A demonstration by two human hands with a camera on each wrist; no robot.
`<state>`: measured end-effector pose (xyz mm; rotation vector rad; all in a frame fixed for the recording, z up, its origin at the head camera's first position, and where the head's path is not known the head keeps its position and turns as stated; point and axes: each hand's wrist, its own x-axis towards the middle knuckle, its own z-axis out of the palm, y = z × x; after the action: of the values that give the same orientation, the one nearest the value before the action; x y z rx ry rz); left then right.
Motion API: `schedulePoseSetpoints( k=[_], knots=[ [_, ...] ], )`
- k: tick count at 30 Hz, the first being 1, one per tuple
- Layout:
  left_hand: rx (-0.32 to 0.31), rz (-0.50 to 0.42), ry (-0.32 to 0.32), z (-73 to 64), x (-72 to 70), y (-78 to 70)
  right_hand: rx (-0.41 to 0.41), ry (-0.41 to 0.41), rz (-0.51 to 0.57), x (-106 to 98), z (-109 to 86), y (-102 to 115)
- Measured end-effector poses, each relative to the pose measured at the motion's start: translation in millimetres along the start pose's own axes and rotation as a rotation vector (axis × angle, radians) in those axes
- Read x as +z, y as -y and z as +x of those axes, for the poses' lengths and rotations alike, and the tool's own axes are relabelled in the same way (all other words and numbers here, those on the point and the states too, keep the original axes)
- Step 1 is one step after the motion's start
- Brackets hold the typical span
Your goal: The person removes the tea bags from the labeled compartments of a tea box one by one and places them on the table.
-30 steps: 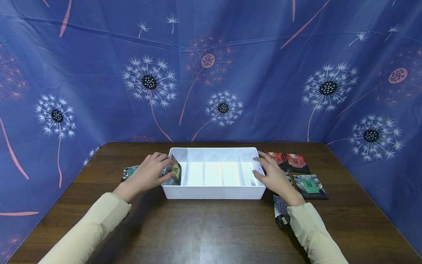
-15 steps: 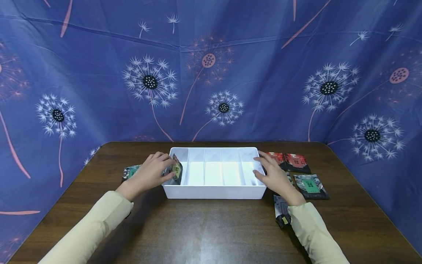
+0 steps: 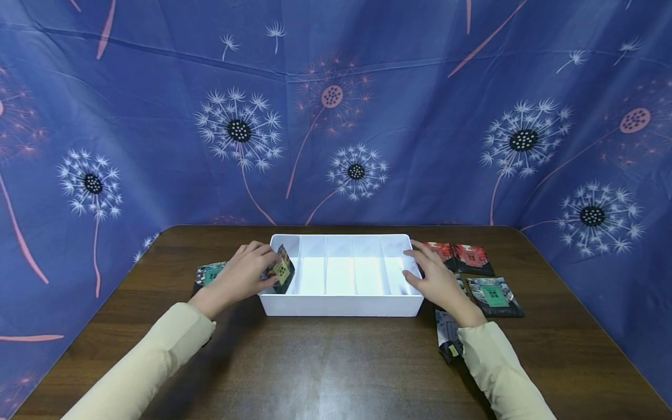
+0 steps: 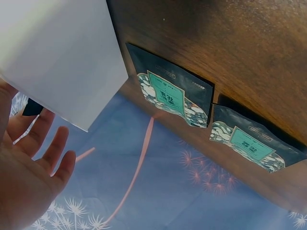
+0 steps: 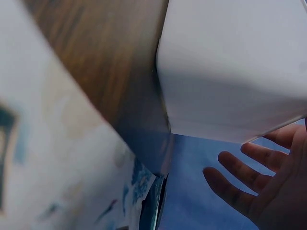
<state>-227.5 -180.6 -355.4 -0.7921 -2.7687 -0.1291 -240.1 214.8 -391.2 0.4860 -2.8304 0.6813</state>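
A white tray (image 3: 341,305) with several compartments stands on the table. My left hand (image 3: 242,271) reaches over its left end and pinches a dark sachet (image 3: 284,271) with a yellow-green label. The sachet leans in the leftmost compartment, its left part hidden by my fingers. In the left wrist view only a dark corner of the sachet (image 4: 32,108) shows beyond the tray's wall. At the tray's right end my right hand (image 3: 438,286) rests on the rim with loosely spread fingers. The right wrist view has those fingers (image 5: 247,170) beside the outer wall, holding nothing.
Two green-labelled sachets (image 4: 165,93) lie left of the tray. To the right are red sachets (image 3: 471,258), a green-labelled sachet (image 3: 493,296) and a grey-black packet (image 3: 448,335) beside the right forearm. A blue patterned cloth (image 3: 336,116) hangs behind the table.
The sachet in my left hand has shifted slightly right and tilted more within the leftmost compartment, and the left hand has followed a little. My right hand and the tray stay put.
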Motion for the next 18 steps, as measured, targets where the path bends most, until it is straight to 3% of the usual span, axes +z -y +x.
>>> schedulePoseSetpoints(
  k=[10,18],
  knots=[
    [-0.035,-0.013,-0.008,2.0,-3.5,0.5,0.005,-0.003,-0.005,0.2,-0.1,1.6],
    [-0.013,-0.024,-0.091,2.4,-12.5,1.2,0.009,-0.003,-0.009,0.2,0.4,1.8]
  ],
)
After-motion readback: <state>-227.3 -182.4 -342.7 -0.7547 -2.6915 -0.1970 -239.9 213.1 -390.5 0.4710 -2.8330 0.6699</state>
